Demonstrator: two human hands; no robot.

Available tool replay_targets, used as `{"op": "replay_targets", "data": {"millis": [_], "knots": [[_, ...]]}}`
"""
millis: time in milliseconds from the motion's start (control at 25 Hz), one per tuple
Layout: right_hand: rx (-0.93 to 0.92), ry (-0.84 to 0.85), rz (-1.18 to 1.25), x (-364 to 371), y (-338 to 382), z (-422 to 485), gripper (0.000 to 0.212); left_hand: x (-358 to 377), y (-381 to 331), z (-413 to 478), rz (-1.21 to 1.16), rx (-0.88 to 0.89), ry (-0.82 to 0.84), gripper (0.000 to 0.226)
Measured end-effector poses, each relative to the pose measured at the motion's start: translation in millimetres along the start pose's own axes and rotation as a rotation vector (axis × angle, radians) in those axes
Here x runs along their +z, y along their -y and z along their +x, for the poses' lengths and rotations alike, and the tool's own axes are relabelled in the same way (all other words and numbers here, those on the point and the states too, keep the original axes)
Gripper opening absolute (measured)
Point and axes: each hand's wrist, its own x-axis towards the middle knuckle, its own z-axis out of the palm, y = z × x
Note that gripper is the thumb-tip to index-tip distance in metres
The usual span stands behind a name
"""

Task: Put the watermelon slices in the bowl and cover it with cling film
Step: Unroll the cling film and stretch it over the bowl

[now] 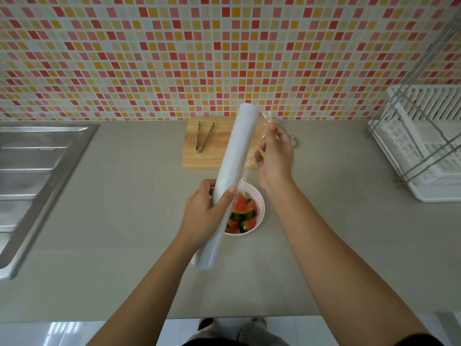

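The first half looks done: the watermelon slices (242, 214) lie in the white bowl (260, 199), red flesh and dark green rind piled together. The wooden cutting board (212, 159) behind it holds only a pair of metal tongs (203, 136). The bowl stands on the grey worktop (124, 196), just in front of the board and roughly midway between the arms.

The covering is only begun. The left hand (205, 212) grips the cling film roll (237, 156) low down, fingers (207, 184) and thumb curled round the tube. The right hand (275, 156) holds the loose edge of film (252, 159) just beside the roll, its fingers bent onto the sheet. Only a narrow strip is drawn off, and none of it lies over the bowl.

The roll's long axis runs away from the person, near end low by the left forearm and far end raised toward the tiled wall, leaning slightly right. It is held in the air, crossing above the bowl's left side.

What is left, as I judge it: draw out enough film, tear it off, spread it across the rim and press it down.
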Motion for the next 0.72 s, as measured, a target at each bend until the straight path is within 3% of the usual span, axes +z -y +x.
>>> {"op": "replay_targets", "data": {"millis": [160,320,440,600,720], "knots": [[0.113,-0.058,0.074,-17,-18,-10,0.013,-7,1,1,0.045,0.041,-0.007,0.033],[0.386,-0.036,0.022,-30,-57,-30,0.033,-11,7,1,0.12,0.077,0.003,0.04],[0.489,-0.032,0.048,-30,-79,-42,0.031,-14,11,3,0.174,0.073,0.006,0.042],[0.419,0.018,0.017,-33,-93,-47,0.024,-13,14,6,0.202,0.002,0.036,0.043],[0.316,-0.017,-0.193,-33,-99,-44,0.026,-6,12,6,0.173,-0.09,0.087,0.045]]}}
